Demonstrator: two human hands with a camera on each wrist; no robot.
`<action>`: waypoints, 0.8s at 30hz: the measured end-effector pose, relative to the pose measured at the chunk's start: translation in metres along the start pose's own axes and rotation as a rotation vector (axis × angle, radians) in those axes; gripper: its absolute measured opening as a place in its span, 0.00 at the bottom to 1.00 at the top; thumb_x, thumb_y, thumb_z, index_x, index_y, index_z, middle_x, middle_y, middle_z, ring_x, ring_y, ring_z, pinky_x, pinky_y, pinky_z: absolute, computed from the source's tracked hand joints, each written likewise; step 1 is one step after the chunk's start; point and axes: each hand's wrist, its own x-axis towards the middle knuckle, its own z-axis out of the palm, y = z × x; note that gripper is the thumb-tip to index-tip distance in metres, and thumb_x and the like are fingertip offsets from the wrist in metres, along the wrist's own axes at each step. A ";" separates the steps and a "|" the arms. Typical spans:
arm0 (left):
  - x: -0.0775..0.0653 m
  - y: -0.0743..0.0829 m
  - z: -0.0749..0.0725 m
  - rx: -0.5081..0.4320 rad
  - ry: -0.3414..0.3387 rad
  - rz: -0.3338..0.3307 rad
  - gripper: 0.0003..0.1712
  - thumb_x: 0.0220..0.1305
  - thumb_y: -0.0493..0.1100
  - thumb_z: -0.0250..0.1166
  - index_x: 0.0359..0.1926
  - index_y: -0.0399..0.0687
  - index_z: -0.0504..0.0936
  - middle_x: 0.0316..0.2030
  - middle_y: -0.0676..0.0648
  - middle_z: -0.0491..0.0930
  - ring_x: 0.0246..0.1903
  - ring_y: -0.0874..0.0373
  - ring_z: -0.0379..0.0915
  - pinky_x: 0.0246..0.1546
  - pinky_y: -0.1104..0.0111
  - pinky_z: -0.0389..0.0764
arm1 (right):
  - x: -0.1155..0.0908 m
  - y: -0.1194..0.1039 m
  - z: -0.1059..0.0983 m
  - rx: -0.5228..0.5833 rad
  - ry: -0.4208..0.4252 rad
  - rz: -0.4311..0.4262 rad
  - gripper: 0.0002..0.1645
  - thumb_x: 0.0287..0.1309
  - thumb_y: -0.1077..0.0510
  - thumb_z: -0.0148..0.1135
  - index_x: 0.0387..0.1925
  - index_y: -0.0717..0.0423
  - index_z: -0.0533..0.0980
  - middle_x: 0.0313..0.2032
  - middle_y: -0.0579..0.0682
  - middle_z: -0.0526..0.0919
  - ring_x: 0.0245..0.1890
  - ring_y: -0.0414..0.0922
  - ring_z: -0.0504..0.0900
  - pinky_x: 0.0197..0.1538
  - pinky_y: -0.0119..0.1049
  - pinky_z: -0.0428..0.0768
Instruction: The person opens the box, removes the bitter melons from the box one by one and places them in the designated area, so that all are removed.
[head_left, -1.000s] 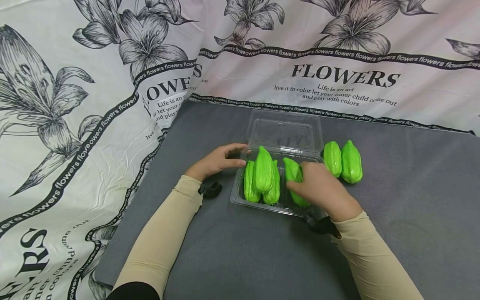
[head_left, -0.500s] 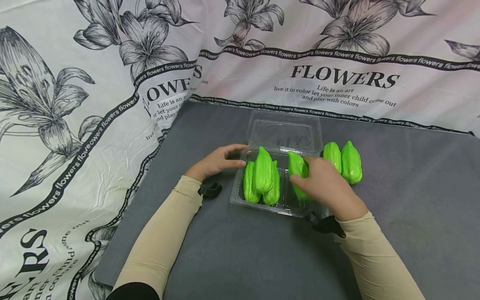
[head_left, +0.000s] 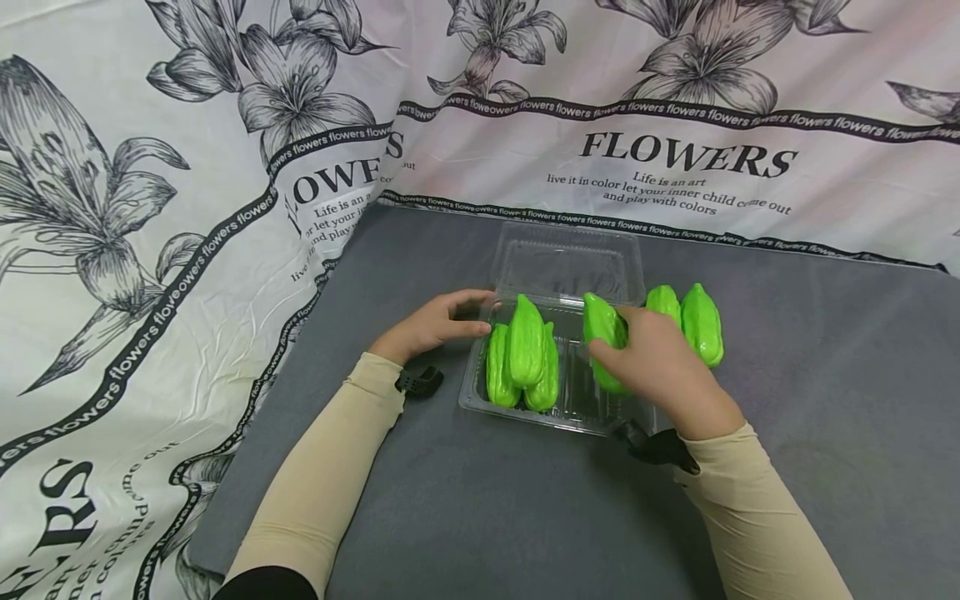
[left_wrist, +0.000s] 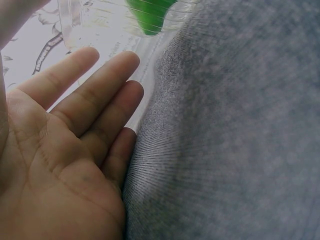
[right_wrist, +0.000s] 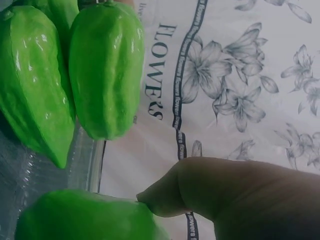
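Note:
In the head view, my right hand [head_left: 667,367] grips a glossy green pepper [head_left: 602,321] over the right half of a clear plastic clamshell box [head_left: 525,418]. The right wrist view shows its thumb against the held pepper [right_wrist: 90,217]. Three more peppers, one a green pepper [head_left: 527,342] lying on top of the other two, fill the box's left half. My left hand [head_left: 442,321] is at the box's left wall with fingers extended. Its palm faces the left wrist camera, and that hand [left_wrist: 70,135] holds nothing.
The box's lid [head_left: 570,258] is folded back behind it. Just right of the box lie two peppers, a partly covered pepper [head_left: 663,302] and a fully visible pepper [head_left: 702,325]. Flower-printed cloth [head_left: 690,175] hangs behind the grey table [head_left: 480,517].
My right hand has raised the pepper from the box's right half and shifted it slightly right and away. The left hand and the other peppers have stayed in place.

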 end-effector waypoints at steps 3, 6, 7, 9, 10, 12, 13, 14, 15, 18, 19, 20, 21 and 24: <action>0.000 0.000 0.000 0.001 0.002 0.000 0.37 0.73 0.43 0.67 0.79 0.49 0.67 0.76 0.43 0.68 0.77 0.47 0.59 0.73 0.47 0.66 | 0.000 0.003 -0.003 -0.008 0.031 0.005 0.15 0.62 0.52 0.61 0.38 0.63 0.77 0.25 0.52 0.76 0.25 0.49 0.75 0.31 0.41 0.74; 0.000 -0.001 0.000 0.002 0.004 0.002 0.37 0.73 0.43 0.68 0.79 0.49 0.67 0.76 0.44 0.67 0.77 0.47 0.59 0.74 0.48 0.66 | 0.000 0.005 -0.007 -0.007 0.044 0.015 0.14 0.62 0.53 0.60 0.36 0.62 0.76 0.25 0.52 0.75 0.25 0.50 0.75 0.30 0.40 0.73; 0.000 -0.001 0.000 0.002 0.004 0.003 0.37 0.73 0.44 0.68 0.79 0.49 0.67 0.76 0.44 0.68 0.77 0.47 0.59 0.74 0.48 0.66 | 0.000 0.006 -0.008 -0.004 0.045 0.021 0.14 0.63 0.53 0.60 0.36 0.61 0.75 0.25 0.52 0.75 0.25 0.50 0.75 0.30 0.40 0.73; 0.000 -0.001 0.000 0.001 0.002 0.009 0.37 0.73 0.45 0.68 0.79 0.49 0.67 0.76 0.44 0.68 0.77 0.47 0.60 0.74 0.48 0.66 | 0.000 0.007 -0.011 0.000 0.045 0.030 0.17 0.63 0.52 0.61 0.41 0.64 0.77 0.26 0.53 0.76 0.26 0.49 0.75 0.30 0.40 0.73; 0.000 -0.001 0.000 -0.001 0.001 0.010 0.38 0.73 0.46 0.69 0.79 0.49 0.67 0.76 0.44 0.68 0.77 0.47 0.60 0.74 0.48 0.66 | 0.000 0.008 -0.012 0.002 0.047 0.033 0.19 0.64 0.52 0.61 0.44 0.66 0.77 0.27 0.53 0.77 0.26 0.49 0.76 0.31 0.40 0.74; 0.000 -0.001 0.000 -0.003 0.000 0.010 0.38 0.72 0.48 0.69 0.79 0.49 0.67 0.75 0.44 0.68 0.77 0.48 0.60 0.73 0.48 0.66 | -0.001 0.008 -0.014 0.007 0.050 0.039 0.23 0.64 0.52 0.61 0.50 0.68 0.77 0.28 0.54 0.78 0.26 0.49 0.76 0.31 0.40 0.74; 0.000 -0.001 0.000 -0.005 0.000 0.010 0.38 0.72 0.48 0.69 0.79 0.50 0.68 0.75 0.44 0.69 0.77 0.48 0.60 0.73 0.48 0.67 | 0.000 0.009 -0.014 0.008 0.053 0.043 0.24 0.64 0.52 0.61 0.51 0.69 0.77 0.28 0.54 0.78 0.26 0.49 0.77 0.31 0.40 0.74; 0.000 -0.001 -0.001 -0.007 0.000 0.009 0.38 0.72 0.49 0.69 0.79 0.50 0.68 0.75 0.45 0.69 0.77 0.48 0.60 0.73 0.48 0.67 | 0.000 0.010 -0.015 0.007 0.056 0.044 0.25 0.64 0.51 0.62 0.52 0.70 0.77 0.28 0.55 0.78 0.26 0.50 0.77 0.31 0.40 0.74; 0.000 -0.001 -0.001 -0.008 0.000 0.005 0.38 0.72 0.49 0.69 0.79 0.51 0.68 0.75 0.45 0.69 0.77 0.49 0.60 0.73 0.48 0.67 | 0.000 0.010 -0.016 0.005 0.060 0.043 0.26 0.64 0.51 0.62 0.52 0.70 0.77 0.28 0.55 0.79 0.27 0.50 0.77 0.31 0.40 0.74; 0.000 -0.003 -0.001 -0.009 -0.002 0.000 0.38 0.72 0.49 0.69 0.79 0.52 0.68 0.74 0.46 0.70 0.77 0.50 0.60 0.73 0.48 0.67 | 0.001 0.013 -0.017 0.000 0.069 0.050 0.27 0.64 0.51 0.62 0.52 0.71 0.77 0.29 0.56 0.79 0.27 0.50 0.77 0.32 0.40 0.74; 0.000 -0.003 -0.001 -0.008 -0.002 -0.001 0.38 0.72 0.49 0.69 0.79 0.53 0.68 0.74 0.46 0.70 0.77 0.50 0.60 0.73 0.48 0.67 | 0.001 0.014 -0.018 0.001 0.072 0.053 0.26 0.64 0.51 0.62 0.52 0.71 0.77 0.29 0.56 0.79 0.27 0.50 0.77 0.32 0.40 0.74; 0.000 -0.003 -0.001 -0.009 -0.002 -0.001 0.38 0.72 0.49 0.69 0.79 0.53 0.68 0.74 0.47 0.70 0.77 0.50 0.60 0.73 0.47 0.67 | 0.001 0.015 -0.019 0.000 0.078 0.054 0.25 0.64 0.51 0.62 0.51 0.71 0.77 0.29 0.56 0.79 0.27 0.50 0.77 0.32 0.40 0.74; 0.000 -0.003 -0.001 -0.008 -0.003 -0.001 0.38 0.72 0.49 0.69 0.79 0.53 0.68 0.74 0.46 0.70 0.77 0.50 0.60 0.73 0.47 0.67 | 0.000 0.016 -0.019 0.000 0.083 0.055 0.26 0.64 0.51 0.62 0.51 0.71 0.77 0.29 0.56 0.79 0.27 0.50 0.77 0.33 0.40 0.74; 0.000 -0.003 -0.001 -0.009 -0.001 0.004 0.38 0.72 0.48 0.69 0.79 0.52 0.68 0.75 0.46 0.70 0.77 0.49 0.60 0.73 0.48 0.66 | 0.000 0.019 -0.022 0.007 0.103 0.062 0.23 0.64 0.51 0.62 0.49 0.68 0.77 0.29 0.56 0.80 0.27 0.50 0.77 0.33 0.40 0.74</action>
